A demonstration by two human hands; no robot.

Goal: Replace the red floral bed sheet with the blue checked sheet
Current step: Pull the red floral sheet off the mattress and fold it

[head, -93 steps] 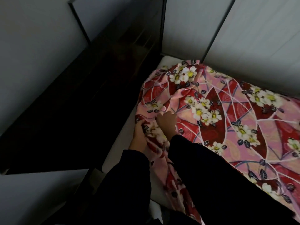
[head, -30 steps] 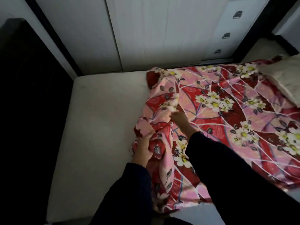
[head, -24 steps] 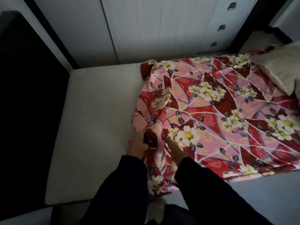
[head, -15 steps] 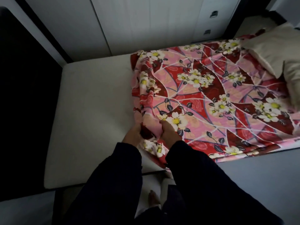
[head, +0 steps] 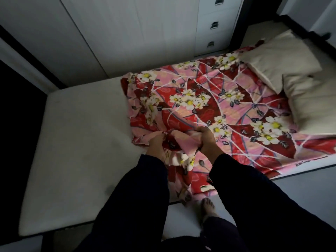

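Bunching the red floral sheet (head: 209,110) at its near edge, both hands are gripping cloth. The left hand (head: 156,146) is closing its fingers round a wad just beside the bare mattress (head: 81,133), and the right hand (head: 207,140) is clenching a fold right next to it, knuckles up. The sheet is lying over the right-hand part of the bed only. Its left border is sitting heaped in loose folds about midway along, and a flap is hanging over the near side toward a bare foot (head: 208,206) on the floor.

The cloth is looking thin, soft and light, and it is creasing readily, so it should be gathering easily in handfuls and sliding over the mattress without any stiffness to fight. The gathered edge is probably the best place to hold, with more cloth taken in handful by handful. One snag is likely: two cream pillows (head: 283,62) are resting on the sheet at the far right, and their weight may be pinning that end — they will probably need lifting off first. The blue checked sheet is not showing anywhere in view.
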